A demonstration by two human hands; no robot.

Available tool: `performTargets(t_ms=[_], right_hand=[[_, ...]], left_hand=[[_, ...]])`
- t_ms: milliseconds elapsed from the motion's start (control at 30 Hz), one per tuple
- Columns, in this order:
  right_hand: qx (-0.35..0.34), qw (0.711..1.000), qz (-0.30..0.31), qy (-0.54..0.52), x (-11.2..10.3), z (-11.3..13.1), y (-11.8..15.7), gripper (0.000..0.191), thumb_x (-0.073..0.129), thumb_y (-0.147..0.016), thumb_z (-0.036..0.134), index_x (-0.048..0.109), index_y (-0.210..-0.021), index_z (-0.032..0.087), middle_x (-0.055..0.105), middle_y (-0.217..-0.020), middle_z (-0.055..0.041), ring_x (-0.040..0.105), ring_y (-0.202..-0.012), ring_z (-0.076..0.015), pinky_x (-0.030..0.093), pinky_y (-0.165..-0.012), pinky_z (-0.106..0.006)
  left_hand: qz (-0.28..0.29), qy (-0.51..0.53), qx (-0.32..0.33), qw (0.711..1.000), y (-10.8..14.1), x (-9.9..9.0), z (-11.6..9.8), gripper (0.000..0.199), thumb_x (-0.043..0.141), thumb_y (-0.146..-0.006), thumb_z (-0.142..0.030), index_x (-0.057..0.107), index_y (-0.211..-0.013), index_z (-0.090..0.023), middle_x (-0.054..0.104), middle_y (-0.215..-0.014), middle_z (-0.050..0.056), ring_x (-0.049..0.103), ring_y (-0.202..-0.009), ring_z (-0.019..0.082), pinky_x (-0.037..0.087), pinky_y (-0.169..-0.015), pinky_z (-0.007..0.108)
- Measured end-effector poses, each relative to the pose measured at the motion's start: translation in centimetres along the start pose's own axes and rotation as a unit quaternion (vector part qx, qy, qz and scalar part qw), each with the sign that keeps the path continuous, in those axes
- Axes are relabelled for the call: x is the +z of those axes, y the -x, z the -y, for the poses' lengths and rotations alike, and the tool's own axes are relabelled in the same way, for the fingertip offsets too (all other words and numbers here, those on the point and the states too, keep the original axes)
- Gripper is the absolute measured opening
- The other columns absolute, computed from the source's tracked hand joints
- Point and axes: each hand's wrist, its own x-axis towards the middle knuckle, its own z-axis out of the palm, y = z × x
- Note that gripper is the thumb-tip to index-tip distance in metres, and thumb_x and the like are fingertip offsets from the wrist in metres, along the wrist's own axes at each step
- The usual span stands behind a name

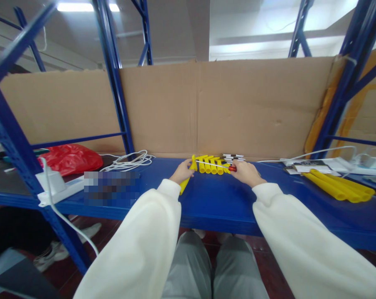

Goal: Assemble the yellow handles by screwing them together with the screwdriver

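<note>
On the blue shelf top, my left hand [182, 171] is closed round a yellow piece [184, 185] that slants down toward the front edge. My right hand [246, 172] grips the red handle of a screwdriver [232, 169], whose thin shaft points left across several short yellow tubes [213, 169]. The shaft's tip reaches close to my left hand; whether it touches the yellow piece there I cannot tell. Black-and-white items [234, 157] lie just behind the tubes, near the cardboard.
Long yellow tubes [337, 187] lie at the right beside papers [310, 167]. A cardboard wall [231, 108] stands behind. At the left are a white cable coil [131, 160], a red bag [71, 159] and a power strip [69, 185]. A person's feet show below left.
</note>
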Motion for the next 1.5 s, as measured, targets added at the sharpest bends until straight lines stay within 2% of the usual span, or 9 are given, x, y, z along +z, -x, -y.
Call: performTargets(t_ms=[167,367,667,933,1133,1300,1500], right_hand=[[0.005,1.000,0.013,-0.008,-0.02,0.06,0.22,0.027,0.050,-0.092,0.026,0.067,-0.110,0.017,0.074,-0.105,-0.0145,0.070,-0.098,-0.0253,0.050,-0.078,-0.029],[-0.019,1.000,-0.001,-0.022,0.62,-0.31,-0.13,0.027,0.050,-0.092,0.027,0.072,-0.102,0.014,0.074,-0.107,-0.0161,0.069,-0.103,-0.0244,0.050,-0.083,-0.029],[0.014,0.999,0.028,-0.009,0.17,-0.11,0.08,0.030,0.051,-0.093,0.030,0.066,-0.115,0.017,0.073,-0.111,-0.0159,0.070,-0.103,-0.0273,0.051,-0.081,-0.032],[-0.007,1.000,0.014,-0.024,0.26,-0.26,0.03,0.025,0.049,-0.092,0.026,0.071,-0.100,0.015,0.075,-0.103,-0.0148,0.070,-0.101,-0.0249,0.049,-0.080,-0.027],[-0.003,1.000,-0.007,-0.009,0.45,-0.49,-0.14,0.025,0.050,-0.091,0.023,0.068,-0.107,0.016,0.073,-0.114,-0.0141,0.068,-0.107,-0.0261,0.049,-0.083,-0.031],[0.018,1.000,0.018,-0.009,0.38,-0.34,-0.05,0.027,0.050,-0.093,0.031,0.068,-0.109,0.018,0.074,-0.108,-0.0140,0.070,-0.102,-0.0263,0.050,-0.082,-0.031],[-0.011,1.000,0.013,-0.025,0.56,-0.32,-0.02,0.030,0.048,-0.095,0.032,0.071,-0.104,0.015,0.075,-0.106,-0.0157,0.070,-0.102,-0.0255,0.049,-0.082,-0.028]], left_hand=[[0.007,-0.002,0.006,1.000,-0.02,-0.02,-0.02,0.056,0.068,-0.074,-0.002,0.061,-0.129,-0.014,0.070,-0.114,0.010,0.059,-0.052,0.004,0.048,-0.049,0.015],[0.002,-0.007,0.008,1.000,-0.21,-0.07,0.15,0.059,0.067,-0.073,-0.002,0.060,-0.131,-0.014,0.069,-0.114,0.010,0.057,-0.052,0.003,0.046,-0.046,0.013],[0.001,-0.008,0.002,1.000,0.00,0.00,-0.11,0.058,0.065,-0.074,-0.001,0.060,-0.130,-0.014,0.068,-0.119,0.011,0.058,-0.052,0.004,0.046,-0.047,0.014],[-0.008,-0.006,0.006,1.000,-0.19,0.03,0.06,0.055,0.063,-0.072,0.003,0.061,-0.126,-0.011,0.068,-0.119,0.012,0.057,-0.052,0.003,0.049,-0.049,0.015],[-0.016,-0.002,0.025,1.000,-0.18,0.13,0.14,0.051,0.059,-0.071,0.008,0.064,-0.119,-0.008,0.070,-0.116,0.011,0.060,-0.058,0.005,0.051,-0.052,0.015],[-0.020,-0.012,0.029,0.999,0.03,0.15,-0.14,0.050,0.059,-0.071,0.007,0.064,-0.118,-0.009,0.070,-0.117,0.010,0.058,-0.056,0.004,0.051,-0.051,0.015],[-0.016,-0.009,0.010,1.000,-0.21,0.09,0.08,0.057,0.061,-0.071,0.006,0.061,-0.126,-0.009,0.068,-0.123,0.013,0.060,-0.055,0.004,0.051,-0.054,0.017]])
